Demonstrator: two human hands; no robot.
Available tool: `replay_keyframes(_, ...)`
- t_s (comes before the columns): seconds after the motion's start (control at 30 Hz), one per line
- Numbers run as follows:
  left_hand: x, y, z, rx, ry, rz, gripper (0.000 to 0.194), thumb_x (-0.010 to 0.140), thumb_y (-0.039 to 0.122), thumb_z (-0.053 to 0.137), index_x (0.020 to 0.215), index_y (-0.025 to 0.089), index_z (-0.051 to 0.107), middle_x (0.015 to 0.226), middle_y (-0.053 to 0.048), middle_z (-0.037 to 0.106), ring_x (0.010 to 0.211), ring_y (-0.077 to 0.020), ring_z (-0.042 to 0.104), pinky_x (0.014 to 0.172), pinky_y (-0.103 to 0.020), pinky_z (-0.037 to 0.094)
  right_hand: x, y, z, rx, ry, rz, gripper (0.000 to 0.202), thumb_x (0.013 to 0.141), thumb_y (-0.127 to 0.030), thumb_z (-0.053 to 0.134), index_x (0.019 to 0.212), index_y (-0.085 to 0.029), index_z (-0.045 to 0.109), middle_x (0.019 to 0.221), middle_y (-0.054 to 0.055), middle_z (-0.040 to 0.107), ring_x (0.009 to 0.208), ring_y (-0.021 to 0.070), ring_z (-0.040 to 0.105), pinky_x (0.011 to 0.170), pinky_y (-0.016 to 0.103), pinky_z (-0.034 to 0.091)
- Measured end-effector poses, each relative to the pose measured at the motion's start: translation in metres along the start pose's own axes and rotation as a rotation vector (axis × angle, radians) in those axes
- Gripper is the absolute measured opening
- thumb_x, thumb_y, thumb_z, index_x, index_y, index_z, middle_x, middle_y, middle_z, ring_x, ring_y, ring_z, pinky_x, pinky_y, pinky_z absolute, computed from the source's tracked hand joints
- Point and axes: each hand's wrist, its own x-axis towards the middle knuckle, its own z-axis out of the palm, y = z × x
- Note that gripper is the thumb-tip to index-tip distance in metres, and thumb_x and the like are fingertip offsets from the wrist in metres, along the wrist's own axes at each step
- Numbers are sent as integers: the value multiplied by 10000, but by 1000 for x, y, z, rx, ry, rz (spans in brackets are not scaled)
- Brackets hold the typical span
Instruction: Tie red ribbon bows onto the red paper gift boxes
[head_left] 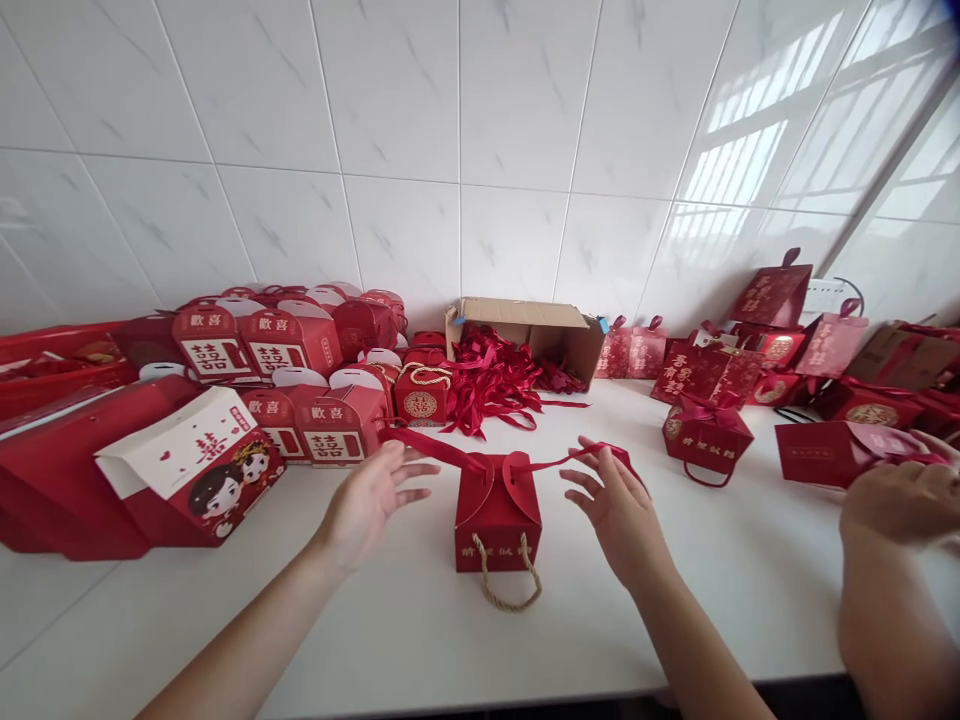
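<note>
A small red gift box (498,510) with a gold rope handle stands upright on the white table (420,640), between my hands. Red ribbon (442,448) passes through the holes in its top flaps and stretches out to both sides. My left hand (371,500) pinches the left end between thumb and forefinger, its other fingers spread. On the right, my right hand (619,510) has the other end between its thumb and forefinger, the remaining fingers apart. Neither hand touches the box.
Stacked red boxes (289,340) and a large red bag (75,480) fill the left. Behind, a cardboard carton (525,312) spills loose ribbons (495,385). More boxes (705,440) stand right, where another person's hands (900,500) handle a red box (817,455).
</note>
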Motion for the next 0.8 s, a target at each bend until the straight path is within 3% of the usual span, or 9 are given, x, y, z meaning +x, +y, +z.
replay_keyframes(0.1, 4, 7, 4, -165, 95, 45, 243, 709, 377, 711, 772, 185, 577, 817, -23, 640, 833, -204, 648, 649, -279, 509, 5, -7, 3, 85, 14, -13, 341, 788, -527, 643, 995, -256, 650, 1125, 39, 550, 835, 156, 601, 663, 267, 524)
replay_keyframes(0.3, 1, 6, 5, -218, 159, 42, 203, 671, 271, 775, 776, 188, 622, 746, 31, 634, 742, -144, 657, 595, -226, 498, 7, -9, 2, 208, 40, -18, 186, 760, -400, 724, 774, -231, 648, 834, -6, 534, 694, 100, 537, 627, 218, 495)
replay_keyframes(0.6, -7, 9, 4, -217, 235, -5, 74, 809, 232, 611, 779, 172, 579, 697, -6, 644, 656, -148, 658, 532, -224, 491, 7, -13, 1, 316, 2, 8, 194, 714, -336, 761, 804, -223, 633, 964, 3, 615, 697, 98, 565, 600, 220, 505)
replay_keyframes(0.8, -9, 2, -3, -195, 277, -62, 84, 852, 187, 539, 785, 160, 583, 691, -13, 645, 612, -152, 657, 498, -224, 486, 8, -14, 2, 392, 24, -8, 280, 650, -281, 801, 850, -199, 625, 795, -18, 570, 637, 70, 527, 574, 182, 482)
